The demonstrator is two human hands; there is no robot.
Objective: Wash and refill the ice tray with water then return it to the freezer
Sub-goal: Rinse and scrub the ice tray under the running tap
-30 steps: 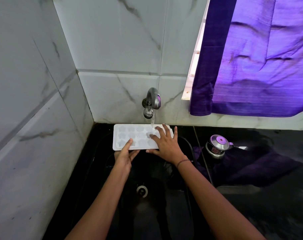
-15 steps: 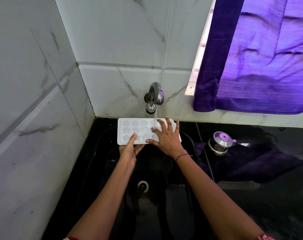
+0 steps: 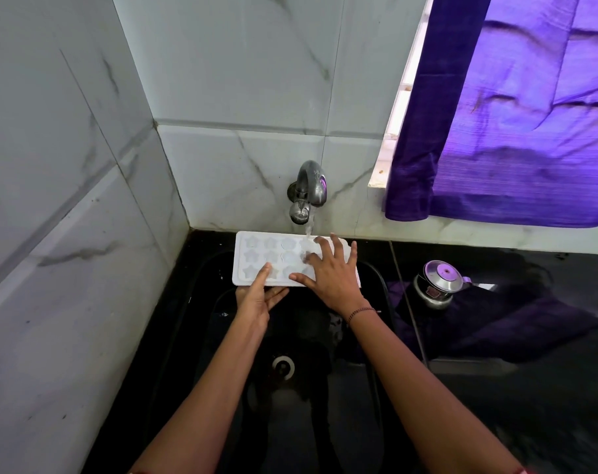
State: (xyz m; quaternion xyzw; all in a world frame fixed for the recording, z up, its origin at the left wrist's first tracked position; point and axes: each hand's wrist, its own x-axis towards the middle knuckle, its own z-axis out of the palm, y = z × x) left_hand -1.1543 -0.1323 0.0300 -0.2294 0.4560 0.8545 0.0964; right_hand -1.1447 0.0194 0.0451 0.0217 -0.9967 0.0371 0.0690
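Barely shifted: ice tray [image 3: 256, 258] stays under tap [image 3: 307, 189], long axis left-right; left hand [image 3: 256, 301] pinches near edge, right hand [image 3: 331, 278] splayed flat atop right end.

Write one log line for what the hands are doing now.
stage: wash | tray: over sink, under running tap | left hand: grips tray | right hand: flat on tray

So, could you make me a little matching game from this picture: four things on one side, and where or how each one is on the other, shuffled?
Things:
1 ice tray
2 tap
3 curtain
4 metal pot

Place or state:
A standing on the black counter
B purple, hanging at upper right
C white, held over the sink
D turned on, running

Pairs: 1-C, 2-D, 3-B, 4-A.
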